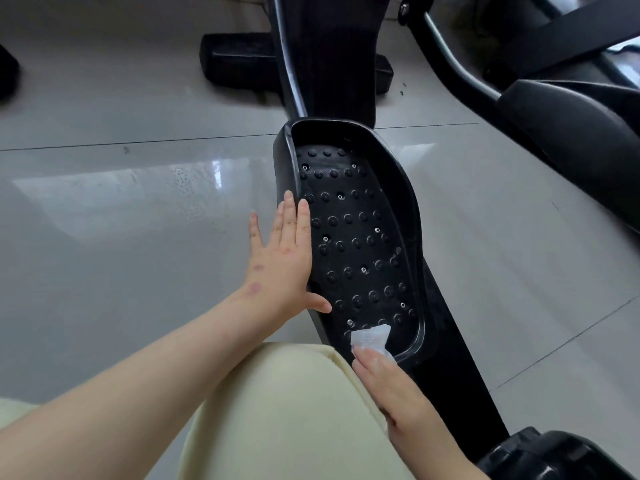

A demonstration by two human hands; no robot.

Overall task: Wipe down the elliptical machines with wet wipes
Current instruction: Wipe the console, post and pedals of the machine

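Wet wipe (372, 341) under straight right fingers (370, 362); left fingers (289, 218) flat on pedal (356, 233).

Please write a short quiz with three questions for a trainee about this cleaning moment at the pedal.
1. True or false: the left hand presses the wet wipe.
2. Where on the foot pedal does the wipe lie? A: near end. B: far end. C: middle.
3. Fill in: the left hand rests flat on the pedal's ____ rim.

Key: 1 false, the right hand presses it; 2 A; 3 left.
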